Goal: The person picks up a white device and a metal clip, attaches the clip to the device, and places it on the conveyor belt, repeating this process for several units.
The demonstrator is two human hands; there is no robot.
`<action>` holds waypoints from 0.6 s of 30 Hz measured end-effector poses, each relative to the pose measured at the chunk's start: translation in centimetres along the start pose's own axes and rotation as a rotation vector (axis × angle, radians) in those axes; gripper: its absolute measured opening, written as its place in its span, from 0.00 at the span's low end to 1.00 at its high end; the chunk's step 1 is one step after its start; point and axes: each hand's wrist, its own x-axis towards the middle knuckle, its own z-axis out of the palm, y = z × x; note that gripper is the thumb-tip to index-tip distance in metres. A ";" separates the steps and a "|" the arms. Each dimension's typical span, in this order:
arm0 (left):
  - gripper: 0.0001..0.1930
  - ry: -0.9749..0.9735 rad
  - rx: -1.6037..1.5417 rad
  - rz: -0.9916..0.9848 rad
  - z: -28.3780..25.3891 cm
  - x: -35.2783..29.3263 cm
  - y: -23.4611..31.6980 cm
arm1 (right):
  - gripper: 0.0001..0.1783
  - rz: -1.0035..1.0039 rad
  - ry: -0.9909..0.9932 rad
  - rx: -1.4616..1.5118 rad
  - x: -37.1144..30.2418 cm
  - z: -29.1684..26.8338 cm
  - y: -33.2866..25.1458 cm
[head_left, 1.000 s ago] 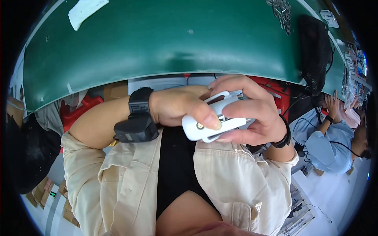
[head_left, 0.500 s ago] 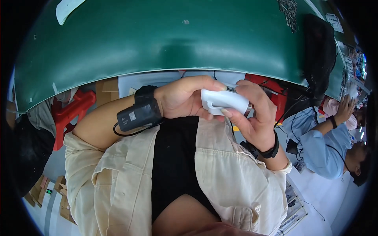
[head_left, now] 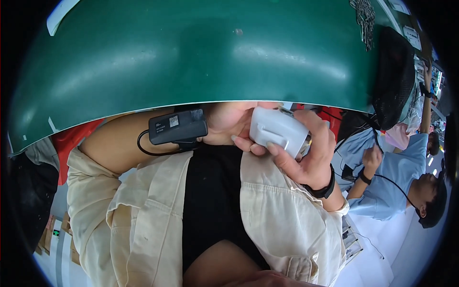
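Observation:
A white, rounded plastic housing point(head_left: 279, 128) with a raised loop-like bar along its near face is held between my two hands, just below the table's front edge. My left hand point(head_left: 228, 124) closes around its left end, fingertips showing under it; the table edge hides part of the thumb. On the right side, my right hand point(head_left: 313, 155) grips the housing with its thumb at the lower face and fingers over the top. A small dark opening or part shows at its upper edge, too small to make out.
The green table point(head_left: 205, 57) spans the far side. A heap of small metal parts point(head_left: 364, 21) and a black mesh bag point(head_left: 394, 71) lie at its right. A person in a light blue shirt point(head_left: 397, 177) is at the right. A red stool point(head_left: 71, 143) stands at left.
The housing has tilted, turning its barred face more toward me. The table edge now sits lower in view, covering part of my left hand. The other person's arm has moved.

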 end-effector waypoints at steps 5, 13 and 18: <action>0.34 -0.022 -0.052 -0.008 -0.7 0.7 -0.1 | 0.30 0.057 0.055 -0.003 0.4 -0.2 -0.2; 0.32 -0.095 0.017 -0.059 -1.2 1.5 0.1 | 0.30 0.145 0.051 -0.004 0.2 -0.7 -0.3; 0.30 -0.043 -0.079 -0.050 0.1 2.0 1.0 | 0.29 0.153 0.051 -0.034 0.4 -1.1 0.0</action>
